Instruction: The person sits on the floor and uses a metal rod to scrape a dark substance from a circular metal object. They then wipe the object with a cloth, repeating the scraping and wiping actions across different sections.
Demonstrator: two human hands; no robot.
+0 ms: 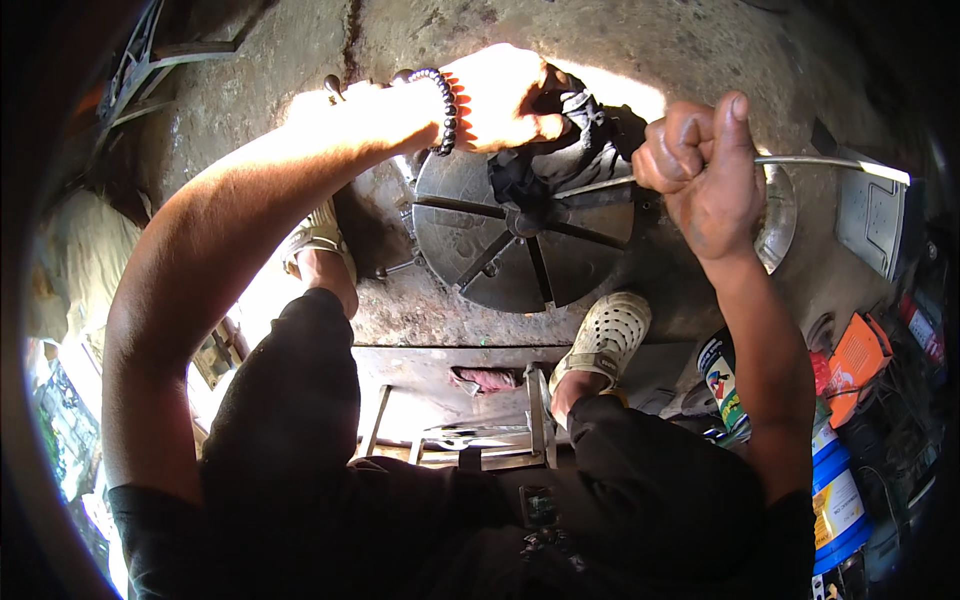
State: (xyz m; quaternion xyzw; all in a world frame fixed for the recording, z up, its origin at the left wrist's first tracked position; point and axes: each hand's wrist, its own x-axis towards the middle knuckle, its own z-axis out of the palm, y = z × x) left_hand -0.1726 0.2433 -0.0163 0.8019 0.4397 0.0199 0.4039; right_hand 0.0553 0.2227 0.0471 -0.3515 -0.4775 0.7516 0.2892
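Note:
A round metal plate with radial slots, like a lathe chuck face, lies flat in front of me between my feet. Bunched dark cloth covers its far edge and part of its middle. My left hand, with a beaded bracelet at the wrist, reaches across from the left and grips the far side of this cloth; its fingertips are partly hidden. In my right fist, thumb pointing up, is a long metal rod. The rod's left end goes in under the cloth near the plate's centre, and its bent right end sticks out past my hand.
My feet in pale clogs flank the plate. A metal frame and a reddish rag lie nearer me. At right stand a blue bucket, an orange item and a grey metal box. Metal bars lean far left.

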